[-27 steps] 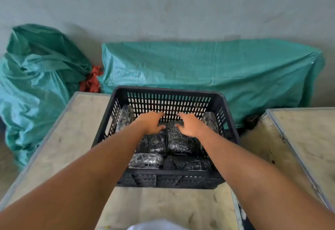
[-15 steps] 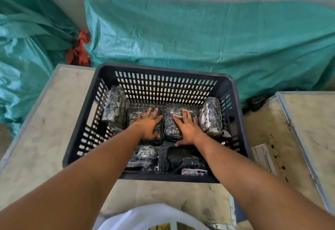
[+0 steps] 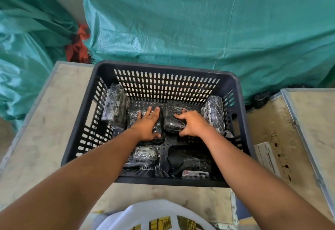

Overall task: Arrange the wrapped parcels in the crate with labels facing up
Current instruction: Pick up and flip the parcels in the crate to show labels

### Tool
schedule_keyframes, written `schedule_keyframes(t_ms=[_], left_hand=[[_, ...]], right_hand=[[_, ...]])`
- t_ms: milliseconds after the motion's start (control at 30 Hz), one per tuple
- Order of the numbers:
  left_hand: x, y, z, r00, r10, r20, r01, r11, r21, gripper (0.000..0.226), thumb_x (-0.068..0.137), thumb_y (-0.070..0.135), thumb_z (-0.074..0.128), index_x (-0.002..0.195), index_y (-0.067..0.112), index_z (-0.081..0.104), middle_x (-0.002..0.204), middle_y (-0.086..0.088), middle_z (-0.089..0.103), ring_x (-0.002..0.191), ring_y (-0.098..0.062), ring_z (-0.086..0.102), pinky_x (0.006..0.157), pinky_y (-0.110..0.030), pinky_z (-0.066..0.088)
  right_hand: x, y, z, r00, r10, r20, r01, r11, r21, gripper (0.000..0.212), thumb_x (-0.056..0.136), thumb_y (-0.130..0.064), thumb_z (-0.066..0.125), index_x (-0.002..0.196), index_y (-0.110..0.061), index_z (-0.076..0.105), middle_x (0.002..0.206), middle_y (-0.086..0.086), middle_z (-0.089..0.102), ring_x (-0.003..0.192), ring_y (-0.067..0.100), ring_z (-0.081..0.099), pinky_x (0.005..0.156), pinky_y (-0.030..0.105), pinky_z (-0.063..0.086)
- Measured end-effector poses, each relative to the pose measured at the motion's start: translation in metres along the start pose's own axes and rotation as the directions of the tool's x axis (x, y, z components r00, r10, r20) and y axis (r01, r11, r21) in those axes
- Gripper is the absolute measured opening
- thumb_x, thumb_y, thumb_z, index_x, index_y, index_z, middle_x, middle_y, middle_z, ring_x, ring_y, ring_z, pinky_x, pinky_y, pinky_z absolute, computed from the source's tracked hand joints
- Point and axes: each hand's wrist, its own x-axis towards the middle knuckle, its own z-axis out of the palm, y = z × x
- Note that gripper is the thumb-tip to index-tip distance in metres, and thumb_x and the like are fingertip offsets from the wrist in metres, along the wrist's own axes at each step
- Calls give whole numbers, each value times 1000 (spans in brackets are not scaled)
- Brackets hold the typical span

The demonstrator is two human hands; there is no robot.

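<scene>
There is one view, from a camera on the person's head, looking forward and steeply down. It sits close above the near edge of the wooden table [image 3: 47, 113], with both forearms reaching away from the lens into the black crate [image 3: 163, 68] at frame centre. The far edge of the table meets green tarpaulin [image 3: 199, 28] and wall. A second table's [image 3: 311, 113] corner enters at right.

parcel [image 3: 143, 117] top hidden under left hand [image 3: 147, 125]; labels unreadable.
</scene>
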Motion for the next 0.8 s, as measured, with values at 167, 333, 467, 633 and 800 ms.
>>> schedule_keyframes(t_ms=[167,333,467,633,800], left_hand=[[-1,11,-7,998,-53,-43,43,975,-218,128,83,49,74,154,26,-30,167,-6,-1,152,-22,-14,122,-56,-6],[-2,18,-29,987,77,-144,-131,902,-411,122,86,51,71,149,44,-34,167,-2,-8,152,-22,-6,123,-54,7],[-8,31,-55,934,286,-216,-353,835,-421,115,94,36,69,151,46,-31,160,-4,34,137,-16,46,112,-36,42],[-13,37,-79,906,286,-313,-406,799,-443,103,99,31,61,149,54,-27,148,10,38,126,-5,50,100,-10,39],[-18,34,-78,943,141,-303,-306,729,-613,99,102,31,56,141,66,-28,140,17,44,93,-6,72,72,-24,61]], right_hand=[[-10,-2,-34,994,-44,-97,68,963,259,73,70,-28,92,137,-30,66,141,0,65,116,15,67,103,31,49],[-20,5,-67,999,-43,-28,52,869,492,53,69,-24,90,118,-39,73,119,-16,74,105,-1,65,78,15,51],[-30,12,-93,997,-68,-26,68,744,665,45,74,-7,88,108,-34,76,97,-1,82,87,18,80,69,30,64],[-34,12,-105,986,-29,-161,152,540,828,37,81,-15,86,112,-33,79,104,3,82,97,21,78,77,31,63],[-31,8,-78,944,125,-306,198,528,826,63,81,-59,76,140,-43,59,131,-24,65,116,-9,57,103,36,40]])
